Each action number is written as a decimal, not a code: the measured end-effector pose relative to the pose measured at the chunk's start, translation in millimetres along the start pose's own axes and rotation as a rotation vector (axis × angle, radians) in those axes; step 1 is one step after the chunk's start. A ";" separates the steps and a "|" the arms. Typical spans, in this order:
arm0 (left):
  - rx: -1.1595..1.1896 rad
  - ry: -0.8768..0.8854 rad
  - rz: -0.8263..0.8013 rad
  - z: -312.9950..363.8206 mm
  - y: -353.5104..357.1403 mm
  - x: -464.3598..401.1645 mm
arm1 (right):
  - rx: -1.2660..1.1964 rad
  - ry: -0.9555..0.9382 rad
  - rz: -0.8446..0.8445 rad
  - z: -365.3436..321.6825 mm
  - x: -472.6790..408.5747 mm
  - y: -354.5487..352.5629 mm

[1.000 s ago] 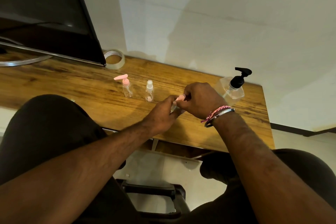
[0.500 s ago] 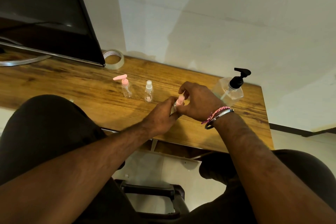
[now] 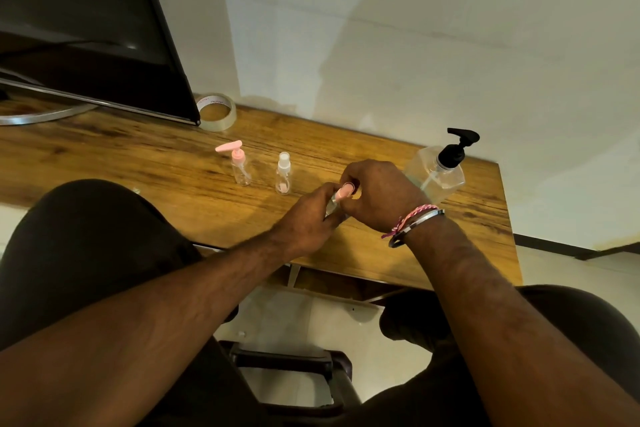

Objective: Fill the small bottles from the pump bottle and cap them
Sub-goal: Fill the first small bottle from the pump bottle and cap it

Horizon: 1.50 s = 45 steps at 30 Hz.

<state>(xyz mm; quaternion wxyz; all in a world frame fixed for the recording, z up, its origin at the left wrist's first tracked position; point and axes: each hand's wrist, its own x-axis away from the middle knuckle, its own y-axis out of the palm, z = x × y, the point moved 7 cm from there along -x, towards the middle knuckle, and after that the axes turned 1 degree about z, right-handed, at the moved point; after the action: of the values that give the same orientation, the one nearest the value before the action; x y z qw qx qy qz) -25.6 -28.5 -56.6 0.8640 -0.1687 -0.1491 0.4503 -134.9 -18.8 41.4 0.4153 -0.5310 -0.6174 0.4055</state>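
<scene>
My left hand [image 3: 308, 218] grips the body of a small clear bottle [image 3: 333, 206] over the wooden table [image 3: 156, 163]. My right hand [image 3: 377, 196] pinches that bottle's pink cap [image 3: 344, 191] at the top. Most of the bottle is hidden by my fingers. Left of my hands stand two more small bottles: one with a pink pump top [image 3: 239, 165] and one with a clear spray cap [image 3: 284, 173]. The large clear pump bottle [image 3: 438, 168] with a black pump stands just right of my right hand.
A roll of clear tape [image 3: 218, 113] lies at the back of the table beside a dark monitor [image 3: 86, 31] on a metal stand. The table's right edge lies just past the pump bottle. My knees and a chair are below the near edge.
My right hand's fingers have shifted round the pink cap, which now shows more between my hands. The left hand and the other bottles have stayed in place.
</scene>
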 end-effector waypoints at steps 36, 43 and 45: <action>-0.010 0.000 -0.007 2.9 1.7 -1.6 | 0.009 0.109 -0.012 5.9 2.9 0.1; -0.021 0.002 -0.014 7.4 1.2 -0.8 | 0.033 0.112 0.014 5.9 -0.3 0.3; 0.013 -0.006 -0.009 8.4 1.5 0.8 | -0.012 0.070 -0.025 5.8 -0.2 0.0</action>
<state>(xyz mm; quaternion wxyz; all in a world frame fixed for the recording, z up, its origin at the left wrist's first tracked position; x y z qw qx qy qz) -29.7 -25.7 -49.7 0.8668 -0.1609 -0.1492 0.4478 -140.4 -19.3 39.4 0.4385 -0.5395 -0.6113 0.3781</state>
